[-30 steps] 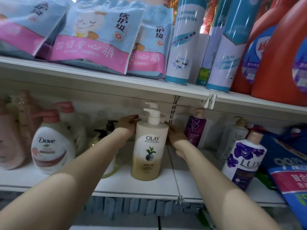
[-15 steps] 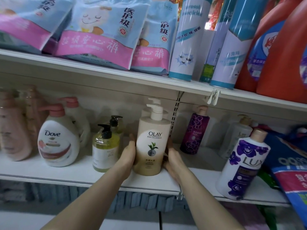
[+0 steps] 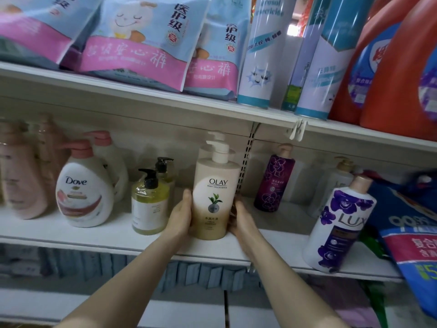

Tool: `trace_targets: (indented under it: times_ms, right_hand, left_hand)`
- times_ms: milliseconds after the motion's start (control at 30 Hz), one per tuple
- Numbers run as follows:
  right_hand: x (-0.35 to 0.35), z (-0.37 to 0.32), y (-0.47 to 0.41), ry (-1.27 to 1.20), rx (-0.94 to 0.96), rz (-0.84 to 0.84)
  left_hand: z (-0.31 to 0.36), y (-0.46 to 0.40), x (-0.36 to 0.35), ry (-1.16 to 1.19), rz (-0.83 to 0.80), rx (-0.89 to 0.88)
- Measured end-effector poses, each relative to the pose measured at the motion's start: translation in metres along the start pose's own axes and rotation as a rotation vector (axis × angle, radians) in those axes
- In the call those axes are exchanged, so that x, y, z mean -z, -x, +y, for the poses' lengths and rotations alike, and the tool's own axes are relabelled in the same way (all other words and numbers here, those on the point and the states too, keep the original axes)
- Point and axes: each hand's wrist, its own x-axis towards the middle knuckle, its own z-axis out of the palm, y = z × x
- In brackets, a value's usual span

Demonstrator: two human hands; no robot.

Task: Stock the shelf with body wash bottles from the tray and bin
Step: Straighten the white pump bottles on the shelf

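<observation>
Both hands are on the Olay bottle — the left hand cups its left side, the right hand cups its right, and the beige pump bottle stands upright near the front edge of the white lower shelf. Just left of it sits a yellow-green pump bottle, then a white Dove bottle with pink-capped ones behind. To the right, a purple bottle stands further back and a tilted Lux bottle leans at the edge. Overhead, the upper shelf carries diaper packs, spray cans and orange detergent jugs — packed tight.
</observation>
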Motion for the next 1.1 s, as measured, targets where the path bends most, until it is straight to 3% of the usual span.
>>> trace_targets:
  times_ms: [133,267,533,1100]
  right_hand:
    - [0.007,0.024,0.017,0.221,0.165,-0.065]
    - [0.012,0.039,0.026,0.437,0.248,-0.129]
    - [0.011,0.044,0.020,0.566,0.319,-0.077]
    - [0.014,0.041,0.023,0.461,0.270,-0.069]
  left_hand:
    - [-0.018,0.030,0.004,-0.111,0.014,-0.244]
    - [-0.023,0.039,0.007,-0.310,-0.042,-0.363]
    - [-0.025,0.031,0.014,-0.409,-0.042,-0.325]
    - [-0.031,0.023,0.021,-0.342,-0.113,-0.343]
